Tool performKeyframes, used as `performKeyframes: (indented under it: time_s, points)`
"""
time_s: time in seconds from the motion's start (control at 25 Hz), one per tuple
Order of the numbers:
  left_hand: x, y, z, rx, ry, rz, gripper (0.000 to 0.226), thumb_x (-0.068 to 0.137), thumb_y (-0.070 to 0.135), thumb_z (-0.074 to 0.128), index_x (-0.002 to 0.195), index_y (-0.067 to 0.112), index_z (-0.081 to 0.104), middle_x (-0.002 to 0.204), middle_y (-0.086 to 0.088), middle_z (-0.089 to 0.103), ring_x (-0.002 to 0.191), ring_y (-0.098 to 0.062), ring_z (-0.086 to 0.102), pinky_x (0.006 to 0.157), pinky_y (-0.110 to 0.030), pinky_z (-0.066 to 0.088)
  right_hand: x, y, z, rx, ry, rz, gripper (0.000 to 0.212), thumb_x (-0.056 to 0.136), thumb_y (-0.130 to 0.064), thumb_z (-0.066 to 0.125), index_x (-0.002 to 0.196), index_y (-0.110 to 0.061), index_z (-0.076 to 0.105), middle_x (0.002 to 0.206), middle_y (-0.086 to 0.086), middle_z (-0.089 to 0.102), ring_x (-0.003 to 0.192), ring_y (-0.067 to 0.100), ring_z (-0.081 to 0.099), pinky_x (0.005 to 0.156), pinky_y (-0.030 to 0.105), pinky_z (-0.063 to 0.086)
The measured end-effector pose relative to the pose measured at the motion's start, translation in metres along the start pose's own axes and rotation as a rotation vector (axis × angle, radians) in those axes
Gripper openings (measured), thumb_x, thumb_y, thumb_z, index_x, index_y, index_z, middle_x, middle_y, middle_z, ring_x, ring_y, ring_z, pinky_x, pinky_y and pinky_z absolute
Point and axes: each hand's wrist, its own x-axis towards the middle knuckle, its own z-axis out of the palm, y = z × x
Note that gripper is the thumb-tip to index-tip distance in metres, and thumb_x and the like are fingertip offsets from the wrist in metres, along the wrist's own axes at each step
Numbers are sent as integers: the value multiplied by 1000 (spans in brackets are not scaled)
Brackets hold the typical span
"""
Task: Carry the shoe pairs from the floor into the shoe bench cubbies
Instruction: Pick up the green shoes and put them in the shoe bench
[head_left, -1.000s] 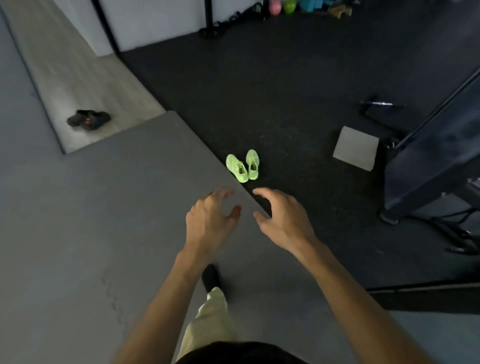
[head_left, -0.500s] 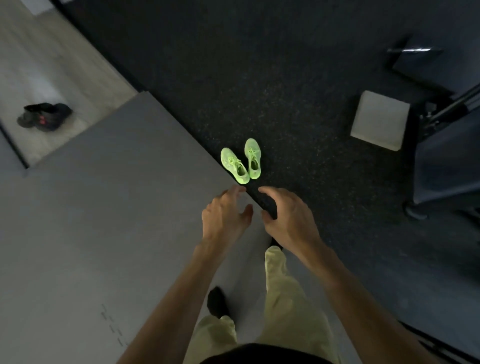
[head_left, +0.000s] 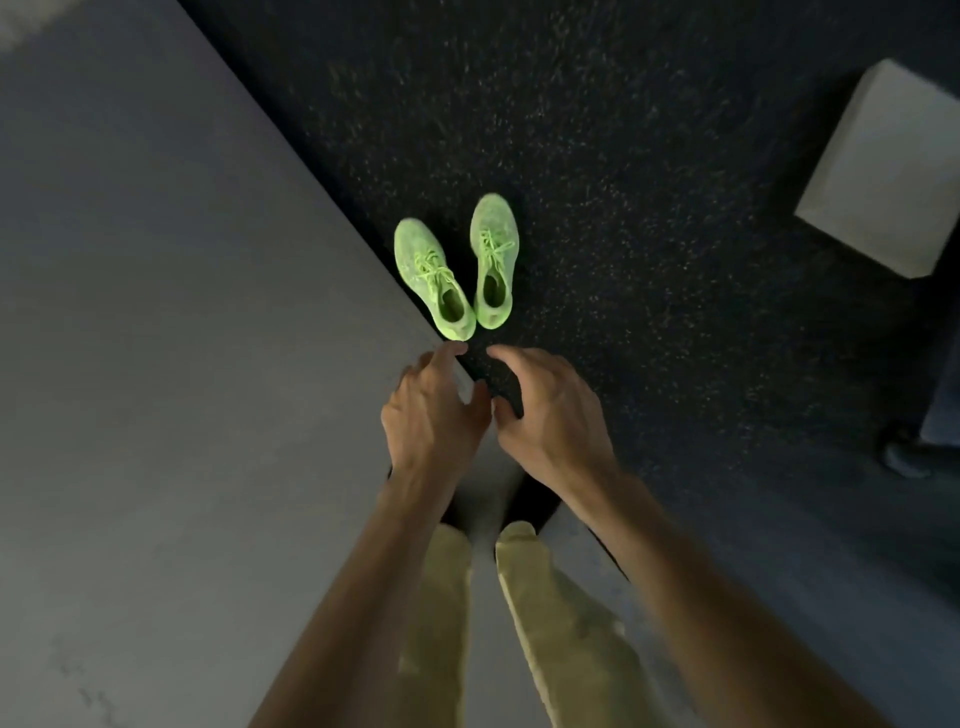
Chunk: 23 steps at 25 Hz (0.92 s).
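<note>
A pair of bright green sneakers stands on the dark speckled floor, toes pointing away from me: the left sneaker (head_left: 432, 275) at the edge of the grey mat, the right sneaker (head_left: 493, 260) beside it. My left hand (head_left: 434, 410) and my right hand (head_left: 550, 410) hover side by side just short of the heels, fingers apart and curled, holding nothing. Neither hand touches a shoe. No shoe bench is in view.
A grey mat (head_left: 156, 364) covers the left half of the floor, its edge running diagonally past the sneakers. A pale square block (head_left: 883, 171) lies at the upper right. A dark stand foot (head_left: 904, 457) sits at the right edge. My legs in pale trousers are below.
I have stepped closer and tilted down: the green sneakers now lie right in front of my hands. The dark shoes on the wooden strip have left the view. Both hands remain empty.
</note>
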Motion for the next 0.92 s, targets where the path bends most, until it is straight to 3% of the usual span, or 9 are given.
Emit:
performKeyframes:
  time_s: [0.44, 0.72, 0.8, 0.92]
  points:
    - [193, -121, 233, 9, 44, -12, 41, 83, 27, 69, 122, 23, 57, 121, -1, 62, 105, -28, 58, 69, -35, 37, 201, 152, 214, -158, -15, 10, 53, 83, -14, 67, 132, -22, 50, 122, 1, 60, 113, 24, 54, 93, 42, 48]
    - [248, -149, 289, 172, 24, -57, 36, 85, 33, 68, 117, 19, 60, 104, -2, 68, 107, -29, 52, 73, -36, 39, 265, 186, 282, -282, -43, -61, 71, 83, -29, 70, 144, -28, 34, 123, 7, 57, 118, 27, 50, 93, 45, 47]
    - [252, -149, 296, 275, -49, -94, 35, 87, 38, 66, 114, 18, 60, 104, -4, 66, 105, -30, 56, 79, -40, 44, 269, 191, 287, -287, -47, -39, 71, 82, -29, 70, 144, -29, 35, 117, 7, 58, 113, 27, 50, 86, 43, 48]
    - [249, -145, 301, 315, -136, -82, 28, 90, 27, 64, 115, 14, 61, 106, -8, 65, 97, -31, 63, 73, -39, 46, 266, 192, 286, -261, -5, -9, 59, 85, -28, 68, 139, -28, 45, 107, 4, 63, 103, 24, 53, 75, 37, 47]
